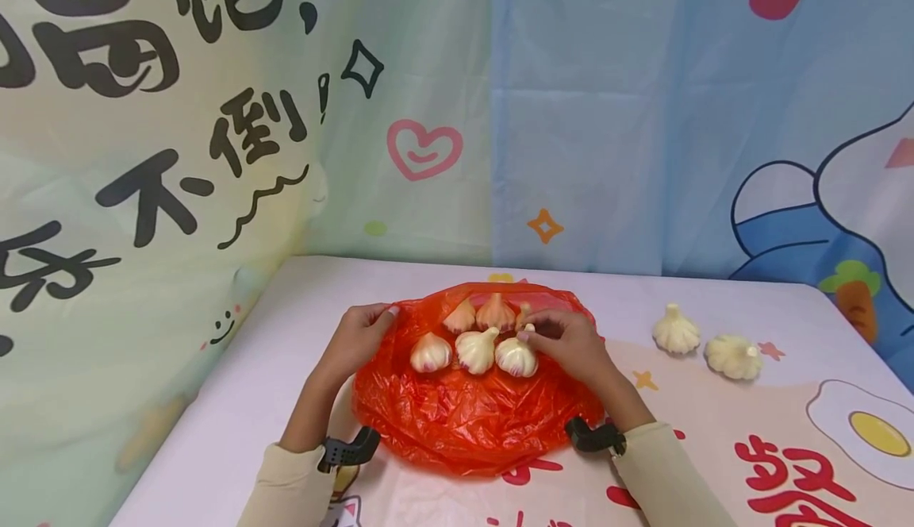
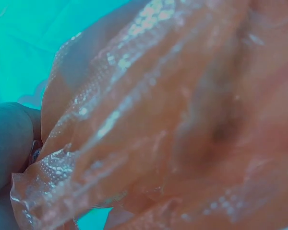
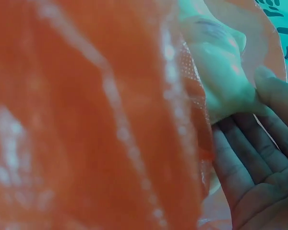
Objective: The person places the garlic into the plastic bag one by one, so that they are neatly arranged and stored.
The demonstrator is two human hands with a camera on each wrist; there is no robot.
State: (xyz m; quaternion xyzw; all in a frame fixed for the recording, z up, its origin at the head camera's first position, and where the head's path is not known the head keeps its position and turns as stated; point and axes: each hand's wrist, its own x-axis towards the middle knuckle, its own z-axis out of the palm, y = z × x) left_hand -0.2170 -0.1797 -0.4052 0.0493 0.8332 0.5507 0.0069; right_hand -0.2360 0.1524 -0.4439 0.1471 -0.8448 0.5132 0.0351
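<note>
A thin red plastic bag point(image 1: 457, 424) lies spread with its mouth gaping, several garlic bulbs inside it. My left hand point(image 1: 359, 340) pinches the bag's left rim between thumb and fingers; crinkled plastic point(image 2: 134, 120) fills most of the left wrist view. At the bag's right side, my right hand point(image 1: 571, 342) pinches the stem of a white garlic bulb point(image 1: 516, 358). Close up, that bulb point(image 3: 221, 72) has its stem between my thumb and fingers, partly behind the plastic. Beside it sit another bulb point(image 1: 476, 351) and a purplish one point(image 1: 431, 352); others stand behind.
Two garlic bulbs, one upright point(image 1: 675, 329) and one lying over point(image 1: 733, 356), are on the table point(image 1: 243, 424) right of the bag. A printed cloth covers the table. Behind its far edge hangs a printed curtain point(image 1: 571, 114).
</note>
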